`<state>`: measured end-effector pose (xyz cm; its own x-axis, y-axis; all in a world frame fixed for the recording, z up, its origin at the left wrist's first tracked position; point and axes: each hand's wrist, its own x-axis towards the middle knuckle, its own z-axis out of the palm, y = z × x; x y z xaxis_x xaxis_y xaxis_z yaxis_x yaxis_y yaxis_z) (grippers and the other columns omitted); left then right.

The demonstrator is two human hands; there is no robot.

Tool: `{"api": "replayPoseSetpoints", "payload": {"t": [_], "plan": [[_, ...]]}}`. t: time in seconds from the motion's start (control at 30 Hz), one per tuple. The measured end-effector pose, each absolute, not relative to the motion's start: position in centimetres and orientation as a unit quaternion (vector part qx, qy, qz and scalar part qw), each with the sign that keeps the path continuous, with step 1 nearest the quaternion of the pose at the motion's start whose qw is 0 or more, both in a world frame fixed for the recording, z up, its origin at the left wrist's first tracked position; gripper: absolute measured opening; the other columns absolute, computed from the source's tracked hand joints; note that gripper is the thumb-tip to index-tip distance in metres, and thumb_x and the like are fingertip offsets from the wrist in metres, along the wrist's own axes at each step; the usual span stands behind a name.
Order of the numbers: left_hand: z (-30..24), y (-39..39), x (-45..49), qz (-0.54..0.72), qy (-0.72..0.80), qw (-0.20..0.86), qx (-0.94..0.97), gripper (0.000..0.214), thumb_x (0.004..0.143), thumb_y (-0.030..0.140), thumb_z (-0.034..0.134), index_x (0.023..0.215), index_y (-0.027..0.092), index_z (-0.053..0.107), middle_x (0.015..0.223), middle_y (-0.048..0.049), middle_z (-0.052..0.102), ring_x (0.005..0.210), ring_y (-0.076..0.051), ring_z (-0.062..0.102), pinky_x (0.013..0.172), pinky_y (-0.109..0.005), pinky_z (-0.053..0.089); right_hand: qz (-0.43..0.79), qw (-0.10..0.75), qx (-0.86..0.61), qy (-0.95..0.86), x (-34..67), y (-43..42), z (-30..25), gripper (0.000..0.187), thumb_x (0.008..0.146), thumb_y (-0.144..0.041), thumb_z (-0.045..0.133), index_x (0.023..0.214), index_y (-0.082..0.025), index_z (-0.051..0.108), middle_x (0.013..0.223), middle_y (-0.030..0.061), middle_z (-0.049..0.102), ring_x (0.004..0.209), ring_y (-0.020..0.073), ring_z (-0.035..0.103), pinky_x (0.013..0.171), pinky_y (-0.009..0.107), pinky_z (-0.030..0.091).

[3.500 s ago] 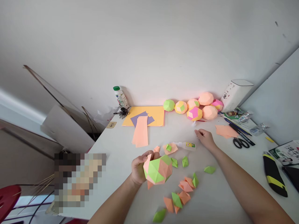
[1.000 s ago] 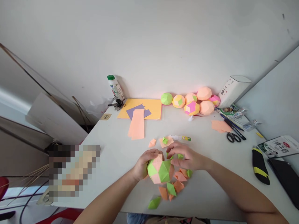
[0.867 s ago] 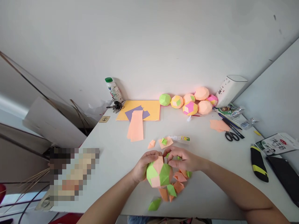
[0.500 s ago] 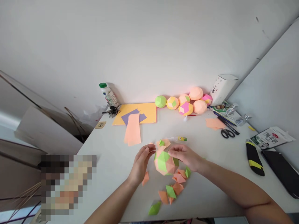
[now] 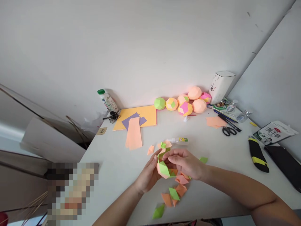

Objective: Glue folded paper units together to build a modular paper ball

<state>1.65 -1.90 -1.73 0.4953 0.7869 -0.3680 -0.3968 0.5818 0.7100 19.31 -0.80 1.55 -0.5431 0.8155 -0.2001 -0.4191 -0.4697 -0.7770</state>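
Observation:
Both of my hands hold a folded paper ball (image 5: 164, 166) of green and peach facets above the white table (image 5: 216, 185). My left hand (image 5: 148, 175) cups it from the left and below, fingers curled round it. From the right, my right hand (image 5: 185, 163) closes over its top and side. Loose folded paper units (image 5: 175, 193) in green and orange lie on the table just below and to the right of my hands. A small glue bottle (image 5: 180, 140) lies just beyond them.
Several finished paper balls (image 5: 185, 103) sit against the wall beside a white box (image 5: 219, 86). Yellow, purple and peach sheets (image 5: 135, 124), keys (image 5: 111, 116) and a drink bottle (image 5: 105, 99) lie at back left. Scissors (image 5: 229, 131), pens and a black-yellow knife (image 5: 257, 155) lie at right.
The ball has turned in my hands. My left hand, briefly open beside it half a second ago, now cups it again, and my right hand has wrapped further over it.

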Motion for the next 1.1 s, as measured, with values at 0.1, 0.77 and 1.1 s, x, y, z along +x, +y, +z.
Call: {"api": "replayPoseSetpoints", "payload": {"t": [0.1, 0.77, 1.1], "plan": [[-1.7, -1.5, 1.6, 0.360, 0.306, 0.834, 0.284, 0.058, 0.088, 0.058, 0.036, 0.132, 0.022, 0.047, 0.131, -0.0158, 0.053, 0.118, -0.032, 0.051, 0.093, -0.047, 0.042, 0.801, 0.394, -0.273, -0.358, 19.4, -0.7, 1.7, 0.018, 0.075, -0.028, 0.073, 0.088, -0.015, 0.071, 0.091, 0.0060, 0.070, 0.092, 0.0187, 0.065, 0.096, 0.041, 0.045], [-1.1, 0.3, -0.6, 0.463, 0.330, 0.793, 0.218, 0.052, 0.079, 0.059, 0.051, 0.111, 0.019, 0.060, 0.099, -0.0098, 0.069, 0.084, -0.027, 0.066, 0.067, -0.039, 0.055, 0.160, 0.017, -0.482, -0.862, 24.0, 3.8, 2.5, 0.013, 0.085, -0.011, 0.052, 0.088, -0.013, 0.064, 0.089, 0.0107, 0.064, 0.084, 0.0213, 0.060, 0.069, 0.030, 0.045], [-1.5, -0.2, 0.5, 0.432, 0.289, 0.816, 0.254, 0.051, 0.081, 0.059, 0.049, 0.109, 0.018, 0.063, 0.094, -0.0094, 0.069, 0.085, -0.025, 0.065, 0.074, -0.036, 0.050, 0.113, -0.097, -0.362, -0.920, 22.7, 3.5, 0.2, 0.015, 0.072, -0.017, 0.071, 0.085, -0.012, 0.068, 0.093, 0.0133, 0.060, 0.089, 0.0271, 0.056, 0.067, 0.032, 0.043]]}}
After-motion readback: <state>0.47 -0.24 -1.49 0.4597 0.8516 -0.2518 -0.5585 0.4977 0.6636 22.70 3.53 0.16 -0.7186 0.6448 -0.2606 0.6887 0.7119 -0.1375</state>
